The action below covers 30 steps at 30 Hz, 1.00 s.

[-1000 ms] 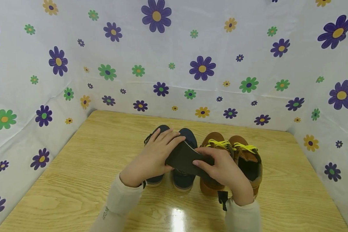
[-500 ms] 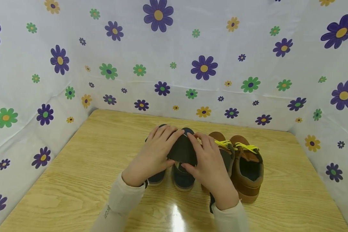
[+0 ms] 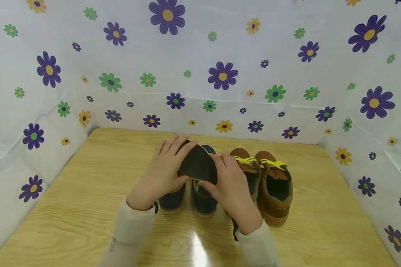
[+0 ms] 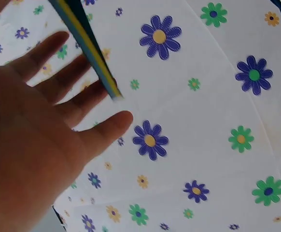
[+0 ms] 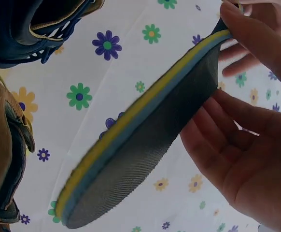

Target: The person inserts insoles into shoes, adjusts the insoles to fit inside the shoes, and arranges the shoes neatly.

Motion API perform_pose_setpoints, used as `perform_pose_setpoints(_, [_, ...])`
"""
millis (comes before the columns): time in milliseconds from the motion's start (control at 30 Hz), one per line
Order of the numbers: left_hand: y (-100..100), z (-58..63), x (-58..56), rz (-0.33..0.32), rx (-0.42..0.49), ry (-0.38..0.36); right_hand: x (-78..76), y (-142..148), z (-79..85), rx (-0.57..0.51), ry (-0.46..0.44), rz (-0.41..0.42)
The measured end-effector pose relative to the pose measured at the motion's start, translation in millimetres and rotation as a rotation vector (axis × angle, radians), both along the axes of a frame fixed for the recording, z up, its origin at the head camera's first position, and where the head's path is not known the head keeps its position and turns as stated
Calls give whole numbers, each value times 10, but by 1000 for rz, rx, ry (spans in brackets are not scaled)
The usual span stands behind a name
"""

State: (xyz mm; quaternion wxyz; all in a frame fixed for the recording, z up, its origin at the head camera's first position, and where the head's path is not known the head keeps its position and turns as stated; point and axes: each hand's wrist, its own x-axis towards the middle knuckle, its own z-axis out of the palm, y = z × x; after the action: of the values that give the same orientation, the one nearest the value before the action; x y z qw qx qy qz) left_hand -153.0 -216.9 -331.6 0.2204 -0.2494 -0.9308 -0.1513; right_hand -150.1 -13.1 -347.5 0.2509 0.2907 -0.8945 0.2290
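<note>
Raised over the shoes is a dark insole [image 3: 198, 163] with a yellow and blue layered edge. My right hand [image 3: 232, 187] pinches one end of it; in the right wrist view its ribbed face slants away from the fingers [image 5: 217, 130]. My left hand [image 3: 158, 176] spans the other side, and the left wrist view shows its spread, fairly straight fingers close against the insole's edge [image 4: 94, 55]. Below stand two navy shoes, the left one [image 3: 171, 202] and the right one [image 3: 204, 204], both partly hidden by the hands and insole.
Right of the navy shoes stand two brown shoes with yellow laces, one [image 3: 250, 176] partly behind my right hand and the other [image 3: 275, 211] in fuller view. The wood-grain table [image 3: 87, 207] is enclosed by a flower-print cloth [image 3: 127, 63].
My right hand has shifted left along the insole, from its far end to close by my left hand. The insole has turned between the hands and its far side tipped up.
</note>
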Motion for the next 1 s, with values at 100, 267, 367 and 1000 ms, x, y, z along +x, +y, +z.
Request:
perform_pose_setpoints(100, [-172, -17, -73, 51, 77, -1, -50, 41, 67, -87, -108, -25])
perform_pose_setpoints(267, [-417, -146, -217, 118, 76, -98, -97, 136, 138, -239, -354, -81])
perform_pose_setpoints(367, [-479, -256, -310, 146, 39, -223, -66, 139, 119, -307, -524, -112])
perform_pose_setpoints(1000, [-531, -653, -605, 201, 42, -351, 221, -229, -35, -145, -878, -29])
